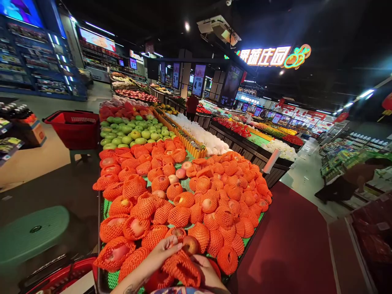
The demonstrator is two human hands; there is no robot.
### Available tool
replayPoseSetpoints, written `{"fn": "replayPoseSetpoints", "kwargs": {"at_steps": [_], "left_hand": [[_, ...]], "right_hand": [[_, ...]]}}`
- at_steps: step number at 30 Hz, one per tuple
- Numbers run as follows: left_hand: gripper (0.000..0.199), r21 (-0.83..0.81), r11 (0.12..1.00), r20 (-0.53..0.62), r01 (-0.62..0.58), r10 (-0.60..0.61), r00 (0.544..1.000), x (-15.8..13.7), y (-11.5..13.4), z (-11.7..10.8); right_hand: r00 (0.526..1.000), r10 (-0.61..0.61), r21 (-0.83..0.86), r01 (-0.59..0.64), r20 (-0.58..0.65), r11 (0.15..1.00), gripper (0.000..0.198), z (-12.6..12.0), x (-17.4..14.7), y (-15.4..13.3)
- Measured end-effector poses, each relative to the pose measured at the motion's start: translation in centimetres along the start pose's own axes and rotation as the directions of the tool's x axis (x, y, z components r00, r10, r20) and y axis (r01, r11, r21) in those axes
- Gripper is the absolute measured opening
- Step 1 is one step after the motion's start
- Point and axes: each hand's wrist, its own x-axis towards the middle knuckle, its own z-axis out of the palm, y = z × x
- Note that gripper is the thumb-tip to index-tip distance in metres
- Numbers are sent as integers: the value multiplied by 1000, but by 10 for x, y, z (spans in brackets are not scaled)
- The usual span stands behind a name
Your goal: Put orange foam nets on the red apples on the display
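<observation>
At the front of the fruit display, my left hand (163, 252) is closed, thumb and fingers pressed together at the top of an orange foam net sleeve (183, 268). My right hand (206, 267) curls round the sleeve's right side, its lower part cut off by the frame. A bare red apple (190, 245) sits between my fingertips, just above the sleeve; whether it rests on my fingers or on the pile I cannot tell. Around both hands lie many apples in orange foam nets (179, 216), some with red skin showing, on a green mat (112, 279).
Green fruit (131, 132) lies behind the netted apples, with white-wrapped produce (203, 132) to its right. A red shopping basket (76, 134) stands at left. Below it are a green stool (36, 230) and another red basket (65, 275). A person (355, 179) bends at right; another (192, 107) stands farther back.
</observation>
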Motion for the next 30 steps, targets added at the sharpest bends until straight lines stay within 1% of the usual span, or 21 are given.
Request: {"fn": "replayPoseSetpoints", "kwargs": {"at_steps": [2,4,6,8,10,13,15,18,20,22,24,26,28,30], "left_hand": [[55,-5,999,-38,-38,38,999,4,-2,-3],[51,-10,999,-24,-45,45,999,9,-3,-5],[50,4,999,-6,-38,38,999,14,-5,-6],[47,41,998,-28,-47,49,998,21,-7,-7],[41,77,994,-104,-83,90,990,27,-11,-9],[30,120,986,-272,-115,144,952,35,-23,-12],[23,158,981,-326,-112,159,932,36,-31,-12],[14,261,961,-284,-95,171,944,31,-39,-10],[23,361,931,-274,-47,154,949,26,-41,-7],[41,450,892,-309,47,106,945,22,-42,-4],[56,499,856,-338,134,50,940,19,-44,-1],[63,516,839,-341,172,17,940,17,-46,1],[63,506,847,-340,163,22,940,15,-44,5],[54,450,886,-345,114,55,937,12,-39,10]], "right_hand": [[999,-49,-10,49,-11,999,48,-2,4,-5],[986,-149,-34,147,-76,989,47,-3,11,-12],[955,-255,-117,239,-154,964,50,-3,20,-18],[924,-327,-217,283,-200,934,54,-2,31,-20],[897,-381,-304,306,-226,902,54,0,40,-18],[869,-436,-418,315,-234,852,47,0,50,-14],[874,-439,-478,301,-209,825,43,-2,54,-13],[899,-412,-549,271,-149,790,45,-8,55,-15],[911,-396,-596,255,-116,761,48,-11,51,-14],[920,-379,-619,241,-99,747,48,-13,45,-8],[926,-361,-599,229,-109,768,48,-13,39,1],[929,-341,-538,214,-147,815,59,-14,35,11],[929,-322,-467,206,-182,860,64,-14,32,17],[928,-316,-409,215,-197,887,62,-14,27,16]]}}
